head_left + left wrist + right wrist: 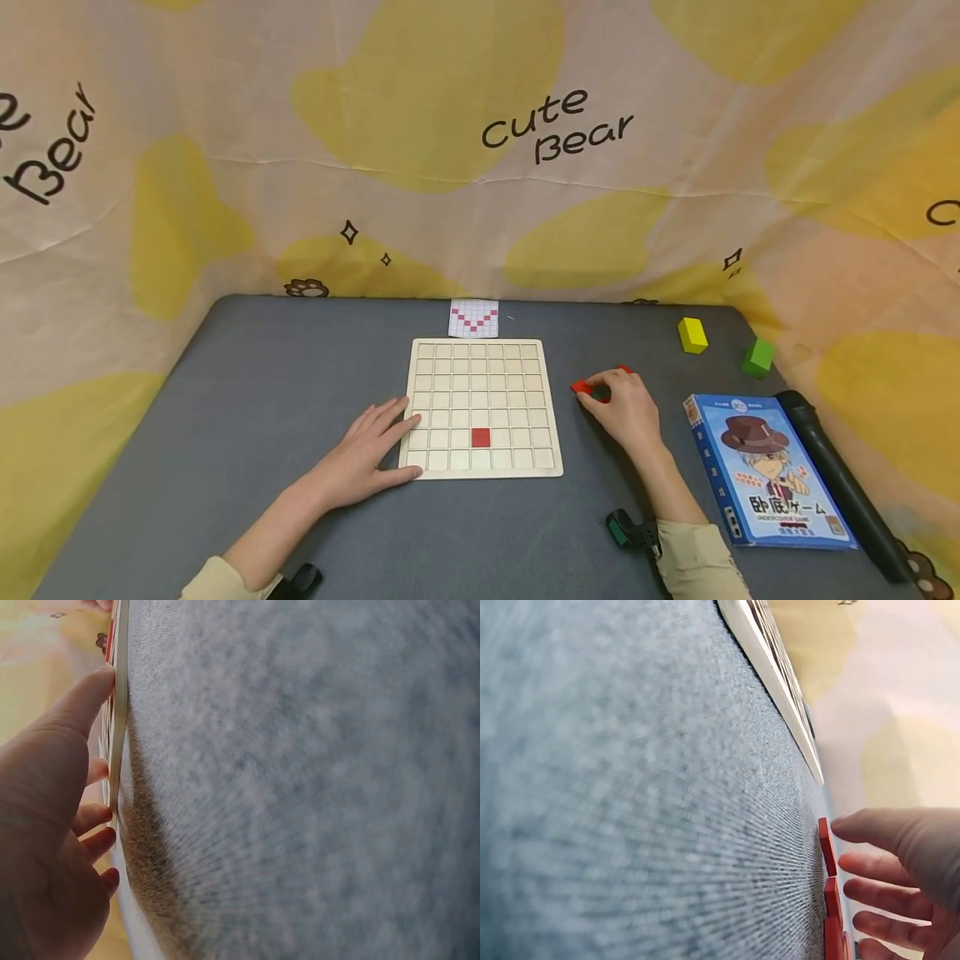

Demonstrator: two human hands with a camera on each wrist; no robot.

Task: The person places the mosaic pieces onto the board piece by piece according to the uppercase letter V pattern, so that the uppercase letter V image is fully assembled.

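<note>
Close under the right hand [628,412], its thumb and fingers loosely bent and parted with nothing pinched, red tiles [580,387] lie on the worktop [480,533]. Left of that hand sits the gridded board [480,383], one red square [481,437] on it. The left hand [367,458], fingers straight and spread, touches the board's left edge. Right of the right hand lies a blue box [772,475].

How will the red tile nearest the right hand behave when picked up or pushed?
Probably stiff: the red tile shows flat faces and straight, crisp edges. Likely light, being thin and small next to the board. If pushed, it would probably slide rather than roll, since its sides look straight, not rounded.
</note>
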